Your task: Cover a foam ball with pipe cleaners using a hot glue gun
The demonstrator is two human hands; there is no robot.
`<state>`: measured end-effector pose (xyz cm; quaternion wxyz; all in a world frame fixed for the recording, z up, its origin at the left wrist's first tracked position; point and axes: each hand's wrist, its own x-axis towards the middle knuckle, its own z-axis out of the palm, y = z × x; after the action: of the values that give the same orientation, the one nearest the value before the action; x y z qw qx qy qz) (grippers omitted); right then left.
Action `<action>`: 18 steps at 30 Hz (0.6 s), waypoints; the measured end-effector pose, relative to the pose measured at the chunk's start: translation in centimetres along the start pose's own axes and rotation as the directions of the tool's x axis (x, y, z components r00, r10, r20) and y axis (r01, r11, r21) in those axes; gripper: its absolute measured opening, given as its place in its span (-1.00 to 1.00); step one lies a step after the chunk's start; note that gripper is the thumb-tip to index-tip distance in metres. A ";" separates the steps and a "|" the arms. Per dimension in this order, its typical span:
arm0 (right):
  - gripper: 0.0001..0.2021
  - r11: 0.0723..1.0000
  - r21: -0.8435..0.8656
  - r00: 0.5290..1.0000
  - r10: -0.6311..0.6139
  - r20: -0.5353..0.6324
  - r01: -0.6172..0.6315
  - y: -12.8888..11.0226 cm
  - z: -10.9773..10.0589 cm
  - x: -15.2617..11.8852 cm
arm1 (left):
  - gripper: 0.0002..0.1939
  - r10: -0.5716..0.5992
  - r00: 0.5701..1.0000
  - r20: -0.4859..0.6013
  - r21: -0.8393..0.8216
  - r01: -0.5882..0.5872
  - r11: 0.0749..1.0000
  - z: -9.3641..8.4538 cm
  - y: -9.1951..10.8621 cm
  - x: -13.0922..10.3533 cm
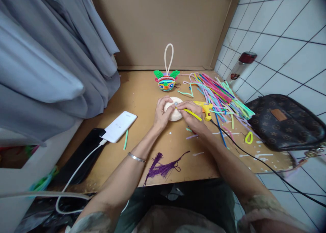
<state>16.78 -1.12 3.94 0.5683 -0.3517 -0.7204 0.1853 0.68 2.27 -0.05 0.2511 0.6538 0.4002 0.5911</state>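
Note:
A round cream-coloured disc [175,116] lies at the middle of the table, between my hands. My left hand [163,111] is closed round its left edge, thumb on top. Over the disc's right side, my right hand [190,113] pinches a yellow fuzzy stem [195,115], whose free end points down to the right. The fingertips of both hands meet near a small greyish spot on the disc. Just right of my right hand lies a yellow glue gun [207,110], partly hidden by it. Behind the disc sits a colourful lion-like ornament [166,84] with a white loop.
Many coloured stems [216,93] spread at the back right, near a brown bag [287,121] and a bottle [240,68]. Purple tassels [163,169] lie at the front edge. A white power bank [119,127] with a cable is at left. A black cord [244,149] crosses the right side.

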 end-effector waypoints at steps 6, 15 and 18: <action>-0.86 1.000 0.004 1.000 -0.009 0.022 0.009 0.3 -0.2 -0.1 | -0.82 -0.016 1.000 -0.009 0.006 0.016 1.000 0.0 -0.1 0.1; -0.87 0.950 0.196 0.968 0.252 -0.016 -0.244 1.0 -1.2 1.1 | -0.74 -0.063 0.997 0.051 -0.071 0.067 0.995 -0.9 -1.1 0.8; -0.78 0.890 0.308 0.935 0.354 0.000 -0.336 1.6 -1.0 1.3 | -0.75 -0.031 0.997 0.065 -0.065 0.035 0.997 -1.1 -1.0 0.9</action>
<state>18.09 0.74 4.03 0.5935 -0.3878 -0.5932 0.3814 -0.60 3.38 -0.14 0.2951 0.6571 0.3827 0.5785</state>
